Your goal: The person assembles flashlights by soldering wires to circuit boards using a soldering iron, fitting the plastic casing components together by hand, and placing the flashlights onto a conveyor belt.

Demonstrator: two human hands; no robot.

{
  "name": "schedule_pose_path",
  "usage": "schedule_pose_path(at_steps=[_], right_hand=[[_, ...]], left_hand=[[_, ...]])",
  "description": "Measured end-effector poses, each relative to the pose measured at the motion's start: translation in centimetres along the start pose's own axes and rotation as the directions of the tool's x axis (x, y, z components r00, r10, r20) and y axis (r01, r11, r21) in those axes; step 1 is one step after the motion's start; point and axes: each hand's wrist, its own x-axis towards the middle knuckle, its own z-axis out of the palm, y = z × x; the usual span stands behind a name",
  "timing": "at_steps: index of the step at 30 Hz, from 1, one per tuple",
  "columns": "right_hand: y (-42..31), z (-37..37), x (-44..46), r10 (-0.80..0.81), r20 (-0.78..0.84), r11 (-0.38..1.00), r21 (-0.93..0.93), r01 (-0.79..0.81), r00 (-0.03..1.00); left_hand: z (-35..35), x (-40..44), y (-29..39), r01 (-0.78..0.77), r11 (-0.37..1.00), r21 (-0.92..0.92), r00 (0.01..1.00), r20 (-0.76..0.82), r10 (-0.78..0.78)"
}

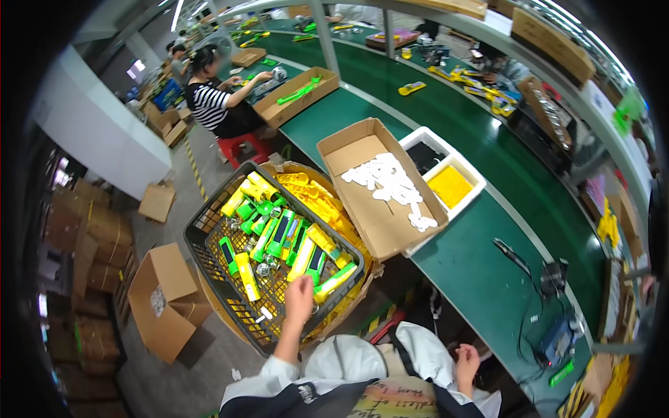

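Note:
My left hand [299, 298] is over the near side of a black plastic basket [202, 240], at the end of a yellow flashlight [301, 259]. Its fingers look pressed together; whether they hold that flashlight is hidden. Several green and yellow flashlights [263, 239], some with dark panels, lie jumbled in the basket among small shiny round parts [263, 269]. A small white piece [264, 314] lies near the basket's close edge. Beside my lap, near the bench edge, my right hand [467, 364] has loosely bent fingers, somewhat apart, with nothing visible in them.
Yellow parts [313, 198] fill a carton behind the basket. A cardboard tray [348, 146] of white pieces [385, 180] overlaps the green bench [460, 272], beside a white foam box [476, 173]. A blue device [555, 341] with cables stands right. A person [216, 97] sits further along.

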Motion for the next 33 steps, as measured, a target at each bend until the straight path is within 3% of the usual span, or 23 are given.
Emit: schedule_pose_path(at_steps=[2,3,5,7,8,10,11,15,19,21,24,26,27,29,31,33], right_hand=[[-4.7,-2.9,0.7,-0.076,0.07,0.993,-0.09,0.082,0.995],[-3.9,4.7,13.0,-0.119,0.145,0.986,0.131,0.1,0.982],[-7.7,0.1,16.8,-0.118,0.262,0.993,0.048,0.109,0.958],[-9.8,-2.5,18.8,-0.08,0.269,0.996,0.053,0.068,0.96],[-10.3,-3.0,19.8,-0.071,0.27,0.996,0.062,0.056,0.96],[-9.9,-3.8,20.4,-0.035,0.289,0.996,0.088,0.01,0.957],[-9.3,-4.0,20.3,-0.017,0.297,0.995,0.101,-0.014,0.955],[-6.6,-3.2,18.1,0.023,0.25,0.996,0.079,-0.044,0.968],[-5.6,-1.8,15.9,0.037,0.237,0.999,0.029,-0.045,0.971],[-4.8,-1.3,15.3,0.024,0.221,1.0,0.007,-0.026,0.975],[-5.4,-1.0,15.0,0.01,0.193,1.0,-0.007,-0.009,0.981],[-6.0,-0.7,14.9,-0.006,0.147,0.999,0.039,0.0,0.989],[-6.2,-0.9,14.7,-0.01,0.111,0.998,0.058,0.004,0.994],[-6.4,-1.4,14.8,0.013,0.075,0.999,-0.037,-0.01,0.997],[-5.6,-3.1,15.1,-0.021,0.023,0.99,-0.14,0.024,1.0],[-4.9,-3.6,16.9,-0.1,-0.017,0.965,-0.244,0.093,0.995]], left_hand=[[-0.3,-1.9,-1.3,0.065,0.996,0.067,0.997,-0.052,-0.061],[3.5,9.4,-0.6,0.08,0.995,0.068,0.991,-0.109,-0.072],[9.0,10.5,-3.5,0.395,0.91,0.124,0.908,0.094,-0.408],[13.1,10.5,-5.6,0.45,0.881,0.146,0.888,0.028,-0.459],[13.5,10.7,-4.9,0.506,0.853,0.125,0.851,0.083,-0.518],[14.5,10.3,-3.7,0.528,0.844,-0.1,0.848,0.004,-0.53],[14.6,10.0,-3.5,0.521,0.827,-0.211,0.841,-0.036,-0.539],[13.0,9.6,-3.0,0.46,0.807,-0.37,0.857,-0.052,-0.512],[7.7,6.3,6.0,0.22,0.897,-0.384,0.92,-0.225,-0.322],[5.8,3.2,12.0,0.098,0.879,-0.467,0.952,-0.214,-0.22],[6.4,-1.5,19.2,0.092,0.783,-0.616,0.993,0.002,-0.115],[8.8,-2.9,23.0,0.16,0.733,-0.661,0.968,0.251,0.015],[10.6,-3.2,24.2,0.203,0.726,-0.657,0.911,0.399,0.106],[16.9,-3.3,22.4,0.02,0.893,-0.45,0.807,0.534,0.251],[22.4,-4.5,22.9,0.043,0.934,-0.355,0.631,0.734,0.25],[27.6,-5.4,21.5,-0.04,0.972,-0.233,0.481,0.848,0.223]])
